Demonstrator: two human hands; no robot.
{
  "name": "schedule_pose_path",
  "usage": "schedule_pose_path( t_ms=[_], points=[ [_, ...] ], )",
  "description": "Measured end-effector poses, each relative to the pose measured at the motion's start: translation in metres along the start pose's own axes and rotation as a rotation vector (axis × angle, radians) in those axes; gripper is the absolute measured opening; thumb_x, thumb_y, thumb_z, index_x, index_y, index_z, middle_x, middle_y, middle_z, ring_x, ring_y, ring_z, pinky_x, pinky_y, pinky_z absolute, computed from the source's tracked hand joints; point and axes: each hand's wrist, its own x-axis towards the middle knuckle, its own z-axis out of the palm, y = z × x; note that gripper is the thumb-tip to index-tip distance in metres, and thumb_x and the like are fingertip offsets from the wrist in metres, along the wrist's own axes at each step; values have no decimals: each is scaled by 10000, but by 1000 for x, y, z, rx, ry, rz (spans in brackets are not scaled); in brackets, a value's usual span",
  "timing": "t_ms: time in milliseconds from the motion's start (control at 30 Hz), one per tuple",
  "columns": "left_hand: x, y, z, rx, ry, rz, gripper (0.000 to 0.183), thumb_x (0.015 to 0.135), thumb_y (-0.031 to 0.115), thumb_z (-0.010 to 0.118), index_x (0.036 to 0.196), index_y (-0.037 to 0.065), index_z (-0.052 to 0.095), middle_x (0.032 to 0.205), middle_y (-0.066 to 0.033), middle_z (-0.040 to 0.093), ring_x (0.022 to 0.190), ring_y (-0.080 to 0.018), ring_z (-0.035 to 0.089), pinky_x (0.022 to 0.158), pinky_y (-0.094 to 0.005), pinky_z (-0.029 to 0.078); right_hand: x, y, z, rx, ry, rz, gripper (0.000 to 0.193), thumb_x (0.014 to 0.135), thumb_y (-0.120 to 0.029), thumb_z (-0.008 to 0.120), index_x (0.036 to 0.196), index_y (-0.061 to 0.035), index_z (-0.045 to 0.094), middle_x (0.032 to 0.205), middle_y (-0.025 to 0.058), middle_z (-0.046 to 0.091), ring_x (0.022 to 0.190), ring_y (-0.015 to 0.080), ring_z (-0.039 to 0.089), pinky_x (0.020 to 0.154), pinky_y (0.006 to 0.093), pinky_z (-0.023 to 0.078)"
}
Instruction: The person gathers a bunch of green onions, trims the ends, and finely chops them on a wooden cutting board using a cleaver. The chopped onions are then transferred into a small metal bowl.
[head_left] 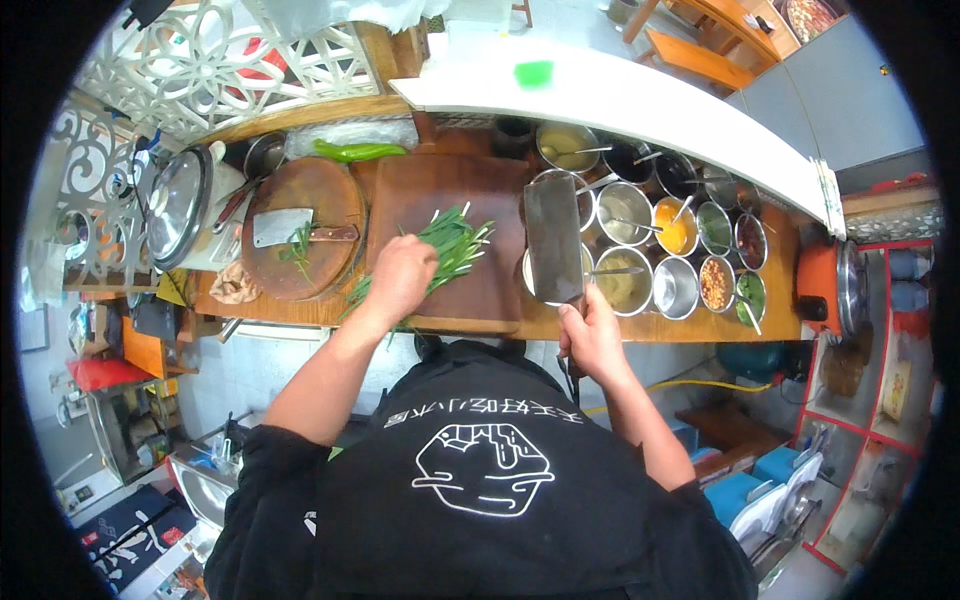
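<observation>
My left hand (402,272) is closed over a bunch of scallions (462,243) lying on a rectangular wooden cutting board (450,180). Their pale ends point right, and loose green tops show below the wrist. My right hand (594,337) grips a cleaver (553,238) by its handle. The wide dark blade is lifted to the right of the board, apart from the scallions, and covers part of the seasoning bowls. Left of the board, a second cleaver (283,227) lies flat on a round chopping block (335,200), beside a few green sprigs (299,250).
Several metal bowls of sauces and seasonings, many with spoons, crowd the right side, including an orange-yellow one (675,226). A long green pepper (360,152) lies behind the board. A lidded pot (180,208) stands far left, an orange cooker (820,290) far right. A white ledge (620,100) borders the back.
</observation>
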Motion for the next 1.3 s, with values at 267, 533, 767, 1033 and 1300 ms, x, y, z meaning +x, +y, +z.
schedule_pose_path(
  t_ms=[267,533,767,1033,1300],
  points=[
    [25,23,39,169,70,-29,113,841,149,780,850,42,747,894,-179,680,921,-388,654,848,-505,527,-2,28,-10,21,17,25,152,1044,-142,602,1129,-26,553,675,40,592,519,134,592,498,329,502],
    [48,-3,24,-37,46,-130,134,916,145,697,964,45,771,967,-197,716,963,-399,692,887,-504,550,-10,23,-11,77,5,2,96,1050,-104,557,1065,-29,498,639,33,562,499,135,555,488,307,500],
    [14,-7,9,68,-83,-45,98,864,127,740,932,65,773,960,-178,692,975,-400,672,885,-511,545,-8,34,-14,65,3,21,150,1045,-139,588,1122,-22,534,665,61,609,529,156,609,496,339,516],
    [-10,14,19,355,-78,69,317,743,170,861,999,64,706,1076,-138,629,1089,-363,599,909,-488,482,-11,20,-12,67,13,56,116,1051,-123,561,1111,-35,515,650,21,571,512,128,567,487,307,500],
    [6,32,13,183,46,118,385,759,144,870,1091,35,707,1260,-164,609,1204,-375,569,998,-504,469,-8,36,-11,95,-5,65,174,1048,-146,597,1165,-27,548,679,50,607,539,144,609,501,333,529]
  ],
)
